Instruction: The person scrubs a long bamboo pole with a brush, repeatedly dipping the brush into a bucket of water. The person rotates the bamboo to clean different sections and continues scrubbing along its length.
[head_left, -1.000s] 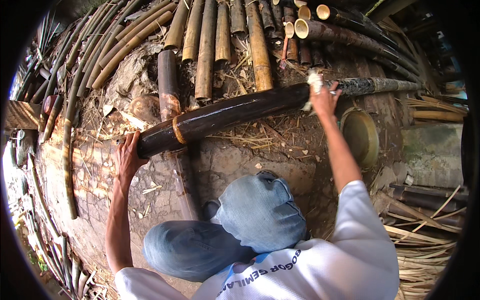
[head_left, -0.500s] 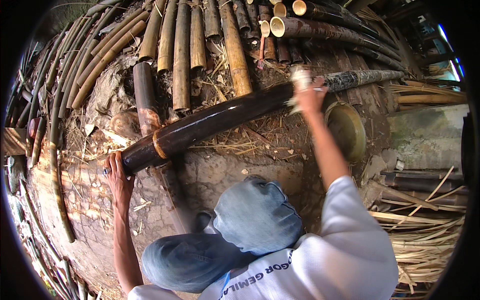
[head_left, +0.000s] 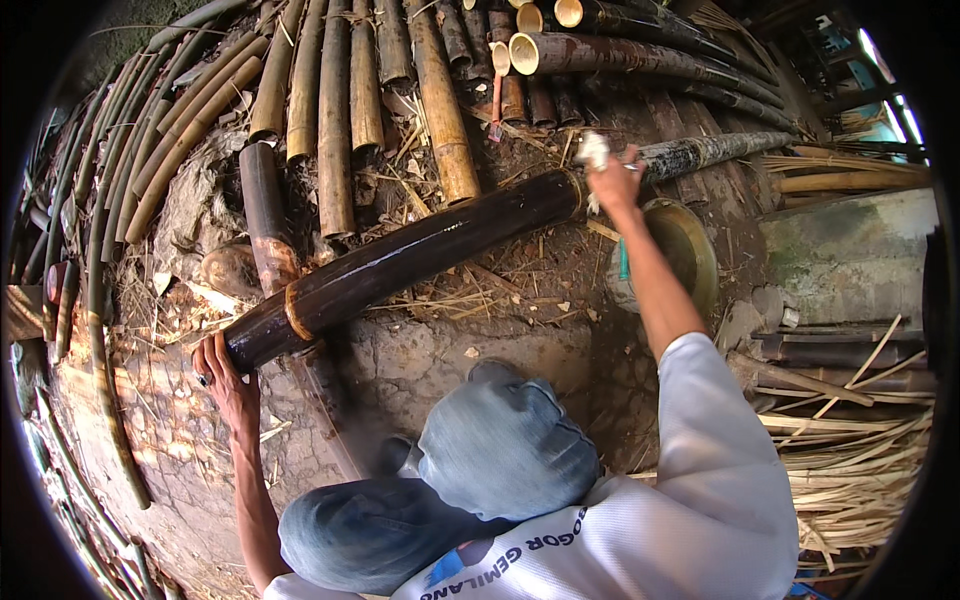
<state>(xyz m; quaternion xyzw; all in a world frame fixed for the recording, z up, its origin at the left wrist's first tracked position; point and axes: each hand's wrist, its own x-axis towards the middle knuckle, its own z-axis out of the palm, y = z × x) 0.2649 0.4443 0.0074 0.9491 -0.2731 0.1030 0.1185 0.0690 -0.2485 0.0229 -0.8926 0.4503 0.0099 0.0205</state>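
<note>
A long bamboo pole (head_left: 420, 255) lies slantwise in front of me, dark, wet and shiny along its left part and mottled whitish toward the far right. Its left end rests across a shorter bamboo piece (head_left: 265, 215). My left hand (head_left: 228, 385) is wrapped round that end, with a ring on one finger. Over at the right, my right hand (head_left: 615, 185) grips a white wad (head_left: 593, 152) against the pole, just past a pale joint ring. Whether the wad is cloth or fibre I cannot tell.
A round basin (head_left: 690, 260) stands under my right forearm. Cut bamboo lengths (head_left: 335, 130) lie beyond the pole, and thicker poles (head_left: 640, 58) are stacked at the far right. Split strips (head_left: 860, 470) are piled at the right beside a concrete block (head_left: 845, 260). Shavings litter the ground.
My right hand has moved a little to the right along the pole with the wad, uncovering the joint ring. My left hand stays on the pole's end. The whole view has shifted slightly.
</note>
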